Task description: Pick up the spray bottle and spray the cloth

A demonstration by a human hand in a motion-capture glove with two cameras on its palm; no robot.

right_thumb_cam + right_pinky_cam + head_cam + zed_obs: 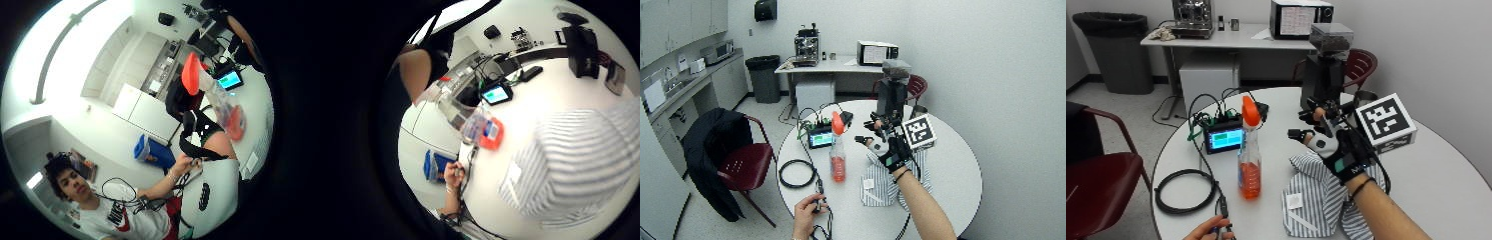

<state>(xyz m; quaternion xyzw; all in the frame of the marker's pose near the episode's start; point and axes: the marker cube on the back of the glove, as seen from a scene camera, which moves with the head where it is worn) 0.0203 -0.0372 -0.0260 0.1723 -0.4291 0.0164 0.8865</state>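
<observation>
In the outside view, the clear plastic spray bottle with an orange head and orange liquid (1249,157) is standing upright on the round white desk (1439,165), long axis vertical, nozzle seemingly facing the black-gloved right hand (1335,145). That hand is hovering open over the striped grey-and-white cloth (1315,200), gripping nothing, so pickup and spraying both remain.

In the wide outside view, bottle (837,152) and hand (889,150) are standing apart.

In the little-finger palm view, the cloth (575,160) is looming close, the bottle (482,130) beyond it.

Spray bottle (1250,159) stands on table (1439,170), left of cloth (1322,200).
</observation>
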